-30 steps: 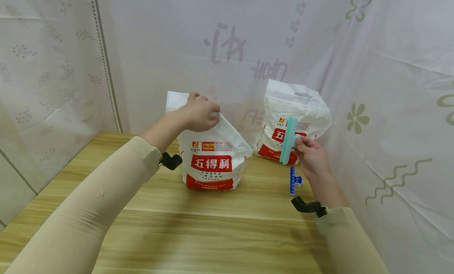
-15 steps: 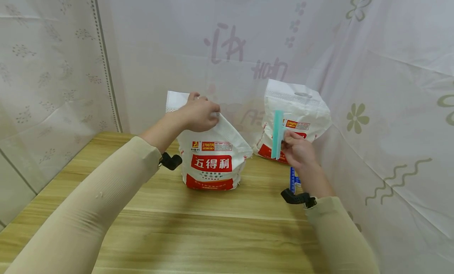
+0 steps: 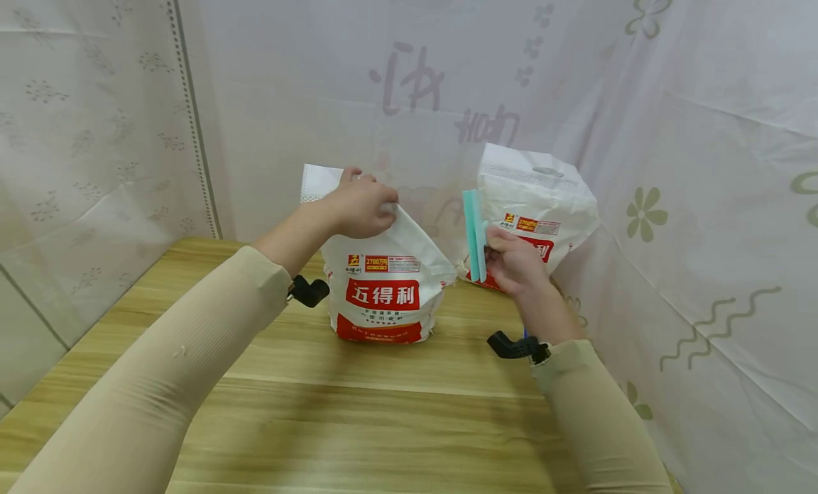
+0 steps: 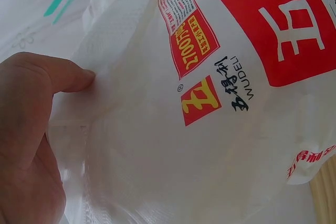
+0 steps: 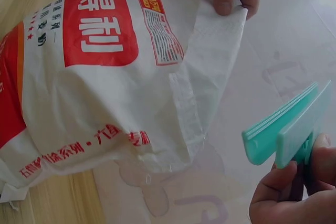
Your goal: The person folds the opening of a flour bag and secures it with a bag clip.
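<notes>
Clip (image 3: 474, 235) stood, in the head view, at three o'clock from the sloping top edge (image 3: 420, 239) of the near bag (image 3: 383, 292), with curtain (image 3: 287, 89) showing between them. Its long axis ran almost from twelve to six, whereas that edge slanted from between ten and eleven down to between four and five, so the two were not in line. The right hand (image 3: 516, 258) lay at four o'clock from the clip, its grip pinching the handle. The left hand (image 3: 361, 206), around nine o'clock from the clip and slightly higher, was nearer to the edge: its fingers bent over the bag's top and held it. The near bag sat on the worktop (image 3: 358, 437); the far bag (image 3: 537, 185) stood beyond the clip, toward two o'clock.

From the left wrist, the clip showed near twelve o'clock from the left hand, cut off at the top, while the near bag spread toward three. One fingertip rested on the white bag; the rest of that grip could not be told from there.

On the right wrist view, the left hand pinched the bag's top corner toward one o'clock. The clip lay at four o'clock from the edge, apart from it, bars parted, axis between two and eight; the edge ran one to seven. The right grip squeezed the handle from below.
</notes>
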`<state>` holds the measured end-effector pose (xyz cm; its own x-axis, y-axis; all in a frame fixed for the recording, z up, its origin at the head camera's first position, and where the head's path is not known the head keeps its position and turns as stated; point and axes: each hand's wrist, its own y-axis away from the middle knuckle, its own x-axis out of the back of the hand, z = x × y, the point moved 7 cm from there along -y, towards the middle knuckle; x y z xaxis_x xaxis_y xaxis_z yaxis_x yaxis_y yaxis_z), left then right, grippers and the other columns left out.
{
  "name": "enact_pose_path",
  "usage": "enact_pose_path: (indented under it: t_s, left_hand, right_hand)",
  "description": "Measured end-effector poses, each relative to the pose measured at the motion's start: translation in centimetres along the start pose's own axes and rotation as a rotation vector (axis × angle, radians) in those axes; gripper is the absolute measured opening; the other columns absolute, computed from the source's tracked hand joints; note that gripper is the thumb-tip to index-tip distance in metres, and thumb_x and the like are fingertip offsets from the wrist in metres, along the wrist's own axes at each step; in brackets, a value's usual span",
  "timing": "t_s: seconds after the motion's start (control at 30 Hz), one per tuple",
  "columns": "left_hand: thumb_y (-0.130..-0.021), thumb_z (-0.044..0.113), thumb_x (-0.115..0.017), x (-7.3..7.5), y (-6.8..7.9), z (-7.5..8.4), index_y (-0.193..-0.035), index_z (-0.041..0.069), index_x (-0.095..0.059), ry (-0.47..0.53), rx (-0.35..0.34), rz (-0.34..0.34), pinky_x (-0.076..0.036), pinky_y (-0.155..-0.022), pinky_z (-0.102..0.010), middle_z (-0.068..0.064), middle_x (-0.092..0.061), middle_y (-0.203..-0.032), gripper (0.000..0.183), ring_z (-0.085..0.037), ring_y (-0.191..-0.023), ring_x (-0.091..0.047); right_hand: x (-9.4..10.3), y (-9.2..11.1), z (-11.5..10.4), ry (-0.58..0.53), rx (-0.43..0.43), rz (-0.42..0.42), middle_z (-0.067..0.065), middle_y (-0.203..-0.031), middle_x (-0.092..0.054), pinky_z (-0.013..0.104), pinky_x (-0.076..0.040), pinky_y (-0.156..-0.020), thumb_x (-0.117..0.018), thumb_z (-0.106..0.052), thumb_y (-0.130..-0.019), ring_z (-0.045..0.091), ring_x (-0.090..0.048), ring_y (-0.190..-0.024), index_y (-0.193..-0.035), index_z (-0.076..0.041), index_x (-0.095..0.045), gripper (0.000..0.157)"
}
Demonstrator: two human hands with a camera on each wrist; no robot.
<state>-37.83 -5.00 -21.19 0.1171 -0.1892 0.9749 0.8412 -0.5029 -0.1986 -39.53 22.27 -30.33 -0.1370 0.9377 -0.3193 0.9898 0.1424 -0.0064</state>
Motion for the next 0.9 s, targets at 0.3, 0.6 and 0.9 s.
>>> enact_pose_path:
  t_s: [0.3,0.6,0.9]
  left_hand:
    - [-0.108,0.030,-0.059,-0.1,-0.1,0.0,-0.141,0.015,-0.070,-0.002,0.000,0.001,-0.009,-0.134,-0.064,-0.006,-0.073,-0.142,0.038,-0.035,-0.141,-0.055]
    - [-0.108,0.029,-0.059,0.0,-0.1,0.1,-0.141,0.014,-0.070,0.004,0.003,0.002,-0.010,-0.134,-0.064,-0.007,-0.073,-0.141,0.038,-0.035,-0.140,-0.056]
    - [-0.108,0.030,-0.060,0.0,0.0,0.1,-0.142,0.014,-0.070,0.003,0.011,0.003,-0.010,-0.135,-0.063,-0.007,-0.073,-0.142,0.039,-0.035,-0.140,-0.056]
  right_hand:
    - [-1.1,-0.4,-0.1,0.074,0.015,0.083,-0.004,-0.110,-0.062,0.020,-0.047,-0.084,-0.060,-0.011,-0.111,0.014,-0.052,-0.093,-0.085,-0.021,-0.082,0.035]
    - [-2.2,-0.6,-0.6,0.259,0.071,0.127,-0.007,-0.124,-0.061,0.025,-0.046,-0.099,-0.065,-0.014,-0.110,0.012,-0.058,-0.100,-0.102,-0.019,-0.082,0.019]
    - [-3.6,0.0,-2.2,0.518,0.269,0.156,-0.010,-0.108,-0.070,0.016,-0.054,-0.092,-0.074,-0.019,-0.106,0.010,-0.063,-0.102,-0.139,0.005,-0.072,0.041]
